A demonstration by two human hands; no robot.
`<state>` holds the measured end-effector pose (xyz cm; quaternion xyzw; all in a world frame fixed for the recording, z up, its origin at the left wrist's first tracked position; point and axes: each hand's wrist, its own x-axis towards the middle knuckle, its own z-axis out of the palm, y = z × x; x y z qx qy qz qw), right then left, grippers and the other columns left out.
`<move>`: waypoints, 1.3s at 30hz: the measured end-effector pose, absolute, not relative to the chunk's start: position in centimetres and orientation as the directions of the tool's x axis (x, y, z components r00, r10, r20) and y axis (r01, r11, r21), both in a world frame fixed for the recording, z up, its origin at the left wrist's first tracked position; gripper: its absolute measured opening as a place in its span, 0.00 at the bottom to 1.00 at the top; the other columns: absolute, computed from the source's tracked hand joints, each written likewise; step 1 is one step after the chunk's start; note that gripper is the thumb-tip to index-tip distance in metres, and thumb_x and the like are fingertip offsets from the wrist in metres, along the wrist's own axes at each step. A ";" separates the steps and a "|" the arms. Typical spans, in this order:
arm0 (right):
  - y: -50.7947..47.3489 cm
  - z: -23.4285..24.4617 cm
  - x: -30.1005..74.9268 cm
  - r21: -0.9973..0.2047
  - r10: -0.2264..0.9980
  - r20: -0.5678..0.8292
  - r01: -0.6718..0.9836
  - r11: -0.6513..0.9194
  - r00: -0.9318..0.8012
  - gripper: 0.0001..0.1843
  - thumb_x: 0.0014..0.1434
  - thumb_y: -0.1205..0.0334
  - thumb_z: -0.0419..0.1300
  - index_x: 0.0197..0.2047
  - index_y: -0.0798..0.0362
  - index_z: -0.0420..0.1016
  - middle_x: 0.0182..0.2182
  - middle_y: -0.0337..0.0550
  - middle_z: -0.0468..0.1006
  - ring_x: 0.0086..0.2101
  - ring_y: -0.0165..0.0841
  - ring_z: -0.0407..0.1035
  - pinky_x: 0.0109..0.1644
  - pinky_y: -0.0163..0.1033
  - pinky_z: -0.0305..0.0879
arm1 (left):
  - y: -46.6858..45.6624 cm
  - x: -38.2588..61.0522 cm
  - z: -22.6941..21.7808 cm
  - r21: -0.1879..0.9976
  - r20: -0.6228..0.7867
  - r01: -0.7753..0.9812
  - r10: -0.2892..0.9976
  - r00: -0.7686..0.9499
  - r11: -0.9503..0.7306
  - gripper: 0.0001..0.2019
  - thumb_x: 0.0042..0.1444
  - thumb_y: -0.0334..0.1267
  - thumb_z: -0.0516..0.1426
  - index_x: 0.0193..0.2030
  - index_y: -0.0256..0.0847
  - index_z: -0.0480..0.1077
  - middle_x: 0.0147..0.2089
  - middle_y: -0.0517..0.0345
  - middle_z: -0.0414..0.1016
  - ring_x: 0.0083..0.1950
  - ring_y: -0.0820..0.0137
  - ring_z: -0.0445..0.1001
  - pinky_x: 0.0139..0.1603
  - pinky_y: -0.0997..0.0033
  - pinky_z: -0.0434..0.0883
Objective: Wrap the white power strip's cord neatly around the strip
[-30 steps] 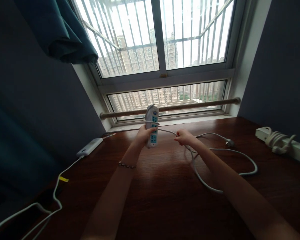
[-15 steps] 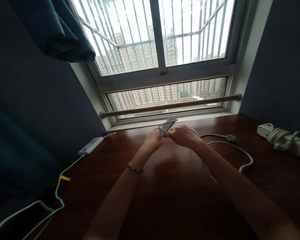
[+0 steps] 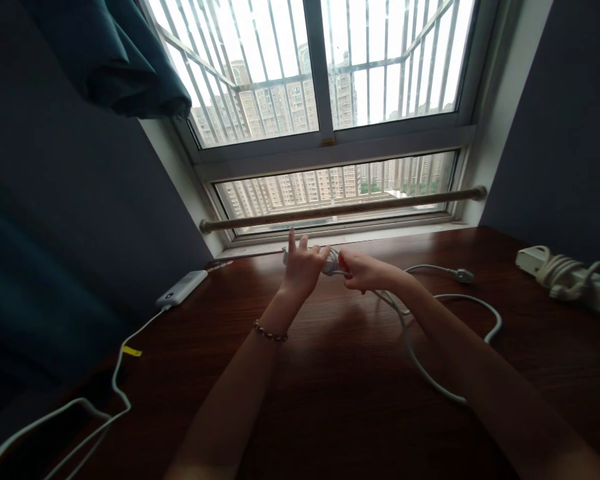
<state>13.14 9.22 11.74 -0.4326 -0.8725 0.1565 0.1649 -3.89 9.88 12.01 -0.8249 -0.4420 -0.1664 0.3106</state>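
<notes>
My left hand [image 3: 301, 267] holds a white power strip [image 3: 330, 262] above the dark wooden desk [image 3: 330, 400], mostly hidden behind the fingers, some of which stick up. My right hand [image 3: 365, 271] is closed on the strip's white cord [image 3: 410, 347] right beside the strip. The cord loops over the desk to the right and ends in a plug [image 3: 463, 274] near the window sill.
A second white power strip [image 3: 570, 283] with its cord wound round it lies at the right edge. A white power bank [image 3: 181, 288] with a cable [image 3: 115, 380] lies at the left. A rod [image 3: 340, 211] runs along the window; a dark curtain [image 3: 115, 60] hangs top left.
The power strip, upright a second ago, has been turned flat and low in my left hand. My right hand has brought the cord in close to it, and the loop on the desk has shifted.
</notes>
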 end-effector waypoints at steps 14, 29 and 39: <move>9.0 13.6 16.8 -0.444 0.807 -0.131 0.762 0.471 -0.576 0.07 0.54 0.71 0.49 0.33 0.56 0.68 0.25 0.43 0.75 0.24 0.30 0.69 0.26 0.31 0.60 | 10.9 -8.1 13.4 -0.106 0.501 0.994 0.865 0.019 0.040 0.16 0.50 0.32 0.50 0.46 0.40 0.67 0.34 0.43 0.73 0.38 0.53 0.71 0.34 0.58 0.66; 9.0 13.6 14.9 -0.009 0.646 0.457 0.723 0.690 -0.611 0.13 0.61 0.64 0.49 0.41 0.51 0.74 0.33 0.45 0.73 0.33 0.33 0.65 0.30 0.36 0.44 | 10.9 -6.4 12.7 -0.321 0.346 0.823 0.751 0.562 -0.468 0.05 0.50 0.35 0.55 0.34 0.45 0.70 0.37 0.56 0.75 0.47 0.60 0.67 0.56 0.47 0.47; 11.6 13.2 18.2 -0.595 0.635 0.582 0.267 0.758 -0.507 0.16 0.57 0.57 0.55 0.42 0.58 0.76 0.26 0.41 0.71 0.28 0.28 0.63 0.33 0.33 0.56 | 9.5 -6.7 15.1 -0.164 0.493 0.572 0.436 0.753 -0.804 0.10 0.51 0.36 0.58 0.41 0.45 0.70 0.42 0.58 0.72 0.51 0.63 0.62 0.56 0.58 0.55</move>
